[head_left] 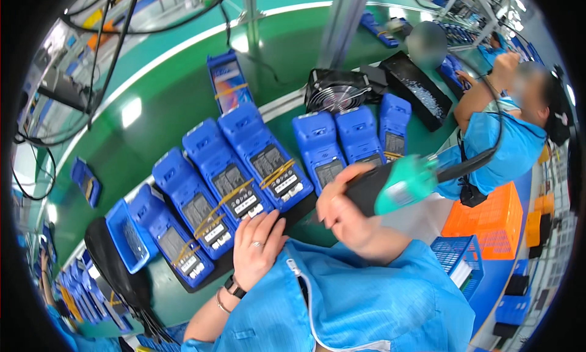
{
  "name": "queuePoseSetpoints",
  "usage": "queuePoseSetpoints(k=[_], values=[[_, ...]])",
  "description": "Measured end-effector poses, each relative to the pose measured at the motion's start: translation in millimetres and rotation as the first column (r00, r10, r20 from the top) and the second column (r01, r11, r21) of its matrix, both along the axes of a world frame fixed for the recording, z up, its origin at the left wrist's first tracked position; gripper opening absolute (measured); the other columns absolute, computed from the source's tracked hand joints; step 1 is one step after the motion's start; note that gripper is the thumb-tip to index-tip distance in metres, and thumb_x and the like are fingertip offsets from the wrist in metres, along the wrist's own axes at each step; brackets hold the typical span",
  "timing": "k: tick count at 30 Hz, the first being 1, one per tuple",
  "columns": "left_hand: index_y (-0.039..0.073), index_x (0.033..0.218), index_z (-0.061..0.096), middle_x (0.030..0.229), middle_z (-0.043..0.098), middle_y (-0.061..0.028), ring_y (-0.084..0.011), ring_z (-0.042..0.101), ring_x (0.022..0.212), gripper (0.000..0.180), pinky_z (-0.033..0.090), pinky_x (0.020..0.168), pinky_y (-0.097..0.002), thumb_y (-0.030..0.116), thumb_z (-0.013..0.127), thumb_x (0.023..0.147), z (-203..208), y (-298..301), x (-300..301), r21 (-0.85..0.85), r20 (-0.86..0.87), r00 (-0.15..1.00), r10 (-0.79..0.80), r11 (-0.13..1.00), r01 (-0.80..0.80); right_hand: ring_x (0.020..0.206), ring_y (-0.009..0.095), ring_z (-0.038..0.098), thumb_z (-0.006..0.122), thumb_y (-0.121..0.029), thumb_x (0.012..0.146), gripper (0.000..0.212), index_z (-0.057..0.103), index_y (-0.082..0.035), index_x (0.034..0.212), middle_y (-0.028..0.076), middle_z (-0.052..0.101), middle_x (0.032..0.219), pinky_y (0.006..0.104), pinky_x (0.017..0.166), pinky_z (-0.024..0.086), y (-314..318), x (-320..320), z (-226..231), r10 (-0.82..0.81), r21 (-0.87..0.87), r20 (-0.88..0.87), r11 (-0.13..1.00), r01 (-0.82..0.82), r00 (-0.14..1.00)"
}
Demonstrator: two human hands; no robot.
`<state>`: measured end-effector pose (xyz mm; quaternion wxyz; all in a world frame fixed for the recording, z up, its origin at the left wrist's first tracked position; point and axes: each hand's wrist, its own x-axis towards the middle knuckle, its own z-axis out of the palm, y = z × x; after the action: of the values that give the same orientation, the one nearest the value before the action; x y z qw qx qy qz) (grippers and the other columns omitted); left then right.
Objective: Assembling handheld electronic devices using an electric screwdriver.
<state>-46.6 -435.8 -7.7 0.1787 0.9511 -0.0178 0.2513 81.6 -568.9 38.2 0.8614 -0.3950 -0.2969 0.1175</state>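
Observation:
Several blue handheld terminals (pixel 227 169) lie face down in a slanting row before me, most with yellow rubber bands round their lower ends. My left hand (pixel 259 245), wearing a ring, rests with extended fingers at the lower end of one of them. My right hand (pixel 348 214) is closed round a black and teal electric screwdriver (pixel 400 187). The tool lies nearly level, its cable running off to the right. Its tip is too blurred and covered to make out. To the right of the row sit more blue terminals (pixel 318 141), close beyond the right hand.
A blue bin (pixel 128 236) of small parts stands at the left, beside a black bag-like item (pixel 113 260). Beyond the terminals are a black fan (pixel 336 92) and a black tray (pixel 418 89) of screws. A co-worker (pixel 500 132) sits at the right near an orange crate (pixel 488 221).

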Motion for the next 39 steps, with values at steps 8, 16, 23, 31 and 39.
queuePoseSetpoints(k=[8,16,23,31,39], values=[[0.0,0.117,0.057,0.129,0.049,-0.0144,-0.0301,0.046,0.122,0.053,0.036,0.102,-0.0466,0.015,0.072,0.068,-6,-12,31,-0.034,-0.154,0.985,-0.075,0.997,0.071,0.047,0.012,0.043,0.046,0.0,0.084,0.032,0.038,-0.001,0.115,0.004,0.045,0.063,0.0285,0.047,0.04,35,34,23,-0.111,-0.228,0.14,0.963,0.141,0.984],[0.0,0.124,0.051,0.135,0.043,-0.016,-0.0329,0.043,0.124,0.067,0.035,0.103,-0.0475,0.015,0.075,0.063,-4,-7,57,-0.027,-0.187,0.982,-0.006,1.0,0.001,0.049,0.013,0.047,0.045,0.002,0.086,0.031,0.038,0.005,0.116,0.007,0.05,0.065,0.0284,0.05,0.042,57,62,26,-0.18,-0.254,0.189,0.941,0.225,0.965],[0.0,0.124,0.051,0.137,0.042,-0.0179,-0.0343,0.041,0.125,0.067,0.034,0.103,-0.0487,0.017,0.075,0.063,-7,6,64,-0.067,-0.248,0.968,0.031,0.997,-0.049,0.05,0.013,0.047,0.047,0.001,0.086,0.031,0.038,0.004,0.115,0.006,0.051,0.065,0.029,0.052,0.043,77,70,25,-0.205,-0.315,0.267,0.905,0.287,0.941],[0.001,0.123,0.054,0.132,0.046,-0.0166,-0.0348,0.041,0.127,0.061,0.034,0.103,-0.0502,0.019,0.071,0.067,-4,15,28,-0.058,-0.23,0.973,-0.019,0.998,0.006,0.049,0.011,0.044,0.047,-0.007,0.089,0.033,0.036,-0.007,0.12,0.001,0.042,0.067,0.0289,0.052,0.04,82,45,33,0.047,-0.325,0.22,0.945,0.028,0.974],[-0.003,0.126,0.048,0.137,0.041,-0.0193,-0.036,0.038,0.129,0.073,0.032,0.104,-0.0506,0.019,0.077,0.063,2,46,11,-0.096,-0.32,0.929,0.188,0.969,-0.229,0.051,0.011,0.045,0.044,-0.004,0.09,0.031,0.034,-0.003,0.119,0.003,0.045,0.066,0.0289,0.052,0.043,109,34,18,0.076,-0.406,0.291,0.912,0.051,0.954]])
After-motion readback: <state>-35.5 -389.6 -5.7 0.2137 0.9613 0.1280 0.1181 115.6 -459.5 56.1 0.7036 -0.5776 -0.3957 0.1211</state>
